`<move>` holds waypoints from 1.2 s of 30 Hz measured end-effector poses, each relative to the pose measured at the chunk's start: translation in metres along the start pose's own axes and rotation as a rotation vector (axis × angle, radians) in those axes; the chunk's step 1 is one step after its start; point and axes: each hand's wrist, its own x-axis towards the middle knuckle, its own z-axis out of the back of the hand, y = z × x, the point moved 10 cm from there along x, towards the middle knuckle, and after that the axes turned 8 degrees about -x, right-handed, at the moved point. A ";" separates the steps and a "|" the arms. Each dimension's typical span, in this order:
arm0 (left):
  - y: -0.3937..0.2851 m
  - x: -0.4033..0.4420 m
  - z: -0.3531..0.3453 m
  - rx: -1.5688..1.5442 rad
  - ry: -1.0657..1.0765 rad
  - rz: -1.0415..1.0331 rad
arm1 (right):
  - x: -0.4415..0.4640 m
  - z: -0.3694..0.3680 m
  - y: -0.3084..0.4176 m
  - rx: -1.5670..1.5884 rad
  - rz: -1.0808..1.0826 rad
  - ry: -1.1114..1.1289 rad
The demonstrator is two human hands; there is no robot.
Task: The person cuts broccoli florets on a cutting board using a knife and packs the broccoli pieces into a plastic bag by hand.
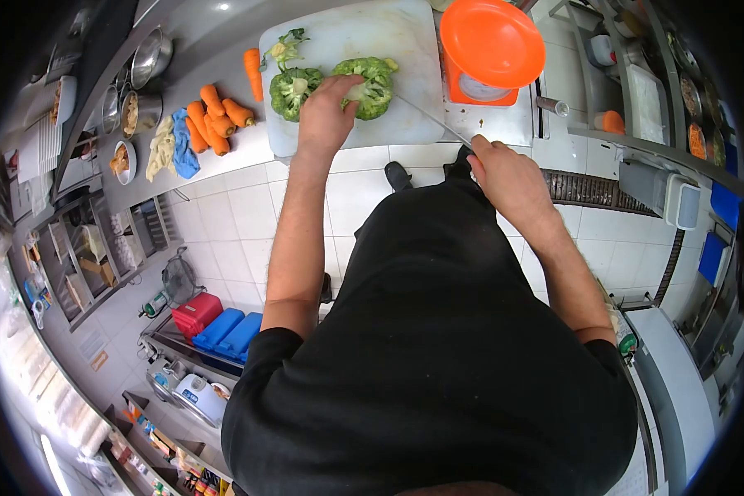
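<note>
On the white cutting board (347, 33) lie two pieces of broccoli, cut faces showing. My left hand (331, 107) reaches over the board, thumb and fingers gripping the right broccoli piece (372, 87). Just beside that hand is the left broccoli piece (292, 93), partly covered by it. Leafy trimmings (285, 50) rest above the left piece. In my right hand (504, 169), beyond the board's near right corner, is the handle of a knife (434, 118). Its thin blade slants up and left, the tip close to the right broccoli piece.
An orange kitchen scale (492, 45) with a wide bowl stands right of the board. Left of it are one carrot (254, 74), a pile of carrots (215, 120), a blue cloth (183, 145) and a cream cloth (161, 149). Metal pots (151, 58) stand farther left.
</note>
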 end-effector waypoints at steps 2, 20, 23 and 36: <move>-0.002 0.000 -0.002 0.022 -0.002 -0.014 | -0.001 0.005 0.005 -0.023 -0.013 0.043; 0.003 0.002 -0.007 -0.003 -0.021 0.056 | 0.019 -0.012 0.015 0.074 -0.008 0.091; 0.020 0.005 -0.004 -0.046 -0.022 0.191 | 0.009 -0.008 0.012 0.119 -0.018 0.089; 0.022 0.006 -0.003 -0.082 -0.065 0.173 | 0.002 -0.019 0.007 0.151 -0.024 0.107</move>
